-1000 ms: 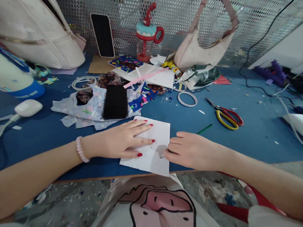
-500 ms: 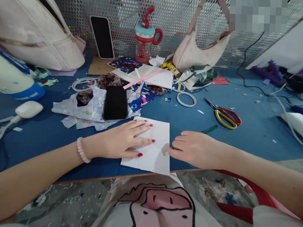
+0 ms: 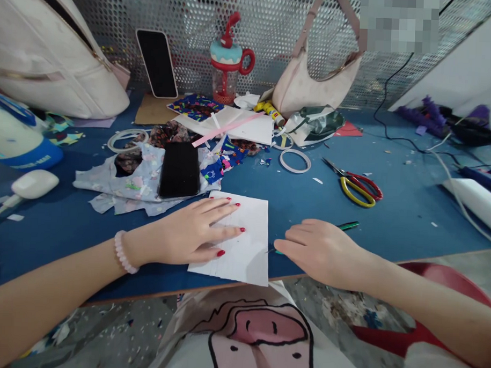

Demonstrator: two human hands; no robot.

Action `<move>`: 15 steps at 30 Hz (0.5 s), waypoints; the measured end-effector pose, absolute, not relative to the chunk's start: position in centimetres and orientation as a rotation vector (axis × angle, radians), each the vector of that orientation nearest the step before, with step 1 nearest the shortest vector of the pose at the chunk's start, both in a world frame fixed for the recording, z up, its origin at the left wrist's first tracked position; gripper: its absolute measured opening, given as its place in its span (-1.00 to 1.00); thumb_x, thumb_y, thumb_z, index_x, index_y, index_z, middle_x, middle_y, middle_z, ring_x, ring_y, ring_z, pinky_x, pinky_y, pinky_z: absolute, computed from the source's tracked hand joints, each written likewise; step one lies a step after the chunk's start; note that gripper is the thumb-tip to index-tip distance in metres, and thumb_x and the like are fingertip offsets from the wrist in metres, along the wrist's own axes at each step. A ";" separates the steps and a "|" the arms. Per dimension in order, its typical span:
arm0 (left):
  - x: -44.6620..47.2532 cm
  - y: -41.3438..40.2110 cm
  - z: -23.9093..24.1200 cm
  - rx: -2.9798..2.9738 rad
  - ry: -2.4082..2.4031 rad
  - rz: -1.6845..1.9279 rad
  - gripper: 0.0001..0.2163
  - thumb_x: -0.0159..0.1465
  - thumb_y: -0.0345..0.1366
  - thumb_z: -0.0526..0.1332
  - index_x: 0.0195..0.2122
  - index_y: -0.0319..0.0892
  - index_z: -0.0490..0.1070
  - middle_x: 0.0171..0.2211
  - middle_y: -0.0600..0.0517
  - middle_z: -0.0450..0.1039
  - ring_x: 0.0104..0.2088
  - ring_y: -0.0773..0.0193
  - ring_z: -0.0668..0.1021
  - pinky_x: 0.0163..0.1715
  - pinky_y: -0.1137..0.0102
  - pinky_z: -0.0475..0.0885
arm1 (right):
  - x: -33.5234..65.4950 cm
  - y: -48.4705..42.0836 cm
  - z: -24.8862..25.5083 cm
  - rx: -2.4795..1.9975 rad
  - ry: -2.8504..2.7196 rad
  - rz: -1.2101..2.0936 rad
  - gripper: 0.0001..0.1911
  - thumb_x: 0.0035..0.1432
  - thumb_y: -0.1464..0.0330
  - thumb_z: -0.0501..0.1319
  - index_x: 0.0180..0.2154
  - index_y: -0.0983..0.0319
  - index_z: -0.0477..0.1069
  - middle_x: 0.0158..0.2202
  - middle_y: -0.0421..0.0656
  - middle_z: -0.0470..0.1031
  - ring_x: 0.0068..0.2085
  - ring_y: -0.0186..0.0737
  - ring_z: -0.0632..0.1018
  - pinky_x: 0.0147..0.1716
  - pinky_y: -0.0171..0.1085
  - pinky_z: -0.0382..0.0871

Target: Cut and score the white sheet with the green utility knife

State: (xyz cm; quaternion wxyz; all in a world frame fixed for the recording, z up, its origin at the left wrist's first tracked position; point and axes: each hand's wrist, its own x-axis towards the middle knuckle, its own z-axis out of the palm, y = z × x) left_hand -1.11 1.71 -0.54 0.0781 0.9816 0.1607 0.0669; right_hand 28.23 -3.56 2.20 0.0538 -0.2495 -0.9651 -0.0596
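Note:
A white sheet of paper [image 3: 249, 243] lies by the table's front edge. My left hand [image 3: 199, 230] rests flat on its left part, fingers spread, pressing the sheet to the table. My right hand [image 3: 318, 251] is closed around a slim green pointed tool [image 3: 349, 226] that looks like a craft knife. Its back end sticks out behind the hand. The thin tip reaches over the sheet's right edge; whether it touches the paper I cannot tell. Scissors [image 3: 356, 190] with one red and one yellow handle lie beyond my right hand.
A black phone [image 3: 180, 170] lies on patterned fabric scraps [image 3: 109, 176] behind my left hand. Tape rings [image 3: 295, 161], papers [image 3: 251, 129] and a red-handled cup [image 3: 224, 76] are farther back. Bags stand against the perforated metal panel. A white cable [image 3: 466, 197] runs at right.
My right hand has drawn a little to the right, off the sheet's edge, and turned, showing more of the green tool. My left hand stays on the paper. The view has shifted slightly.

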 end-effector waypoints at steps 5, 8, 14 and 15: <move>-0.9 1.4 -0.4 2.933 0.508 0.196 -0.57 0.32 -0.23 0.14 0.22 -0.07 0.23 0.31 -0.23 0.00 0.29 -0.17 0.13 0.20 -0.06 0.13 | 27.6 -3.6 1.4 -0.796 -2.965 -0.145 -0.78 0.11 0.60 0.04 -0.36 0.26 0.40 -0.53 -0.21 0.38 -0.49 -0.29 0.33 -0.45 -0.24 -0.01; -0.9 1.3 -0.4 2.934 0.505 0.201 -0.56 0.32 -0.22 0.13 0.23 -0.06 0.22 0.32 -0.21 -0.01 0.29 -0.15 0.12 0.21 -0.05 0.12 | 27.7 -3.8 1.2 -0.800 -2.968 -0.156 -0.80 0.11 0.60 0.06 -0.37 0.26 0.39 -0.53 -0.21 0.37 -0.49 -0.29 0.34 -0.43 -0.25 0.00; -1.0 1.4 -0.5 2.947 0.502 0.209 -0.58 0.34 -0.20 0.11 0.23 -0.07 0.23 0.31 -0.23 0.02 0.28 -0.16 0.14 0.19 -0.05 0.14 | 27.7 -4.1 1.1 -0.814 -2.956 -0.192 -0.80 0.13 0.59 0.04 -0.38 0.26 0.38 -0.54 -0.21 0.36 -0.49 -0.29 0.33 -0.43 -0.25 0.01; -1.0 1.4 -0.5 2.947 0.501 0.206 -0.58 0.34 -0.20 0.11 0.23 -0.07 0.23 0.31 -0.24 0.02 0.28 -0.17 0.14 0.19 -0.05 0.14 | 27.7 -4.1 1.1 -0.812 -2.958 -0.198 -0.80 0.13 0.59 0.04 -0.38 0.26 0.38 -0.54 -0.21 0.36 -0.50 -0.29 0.33 -0.43 -0.25 0.00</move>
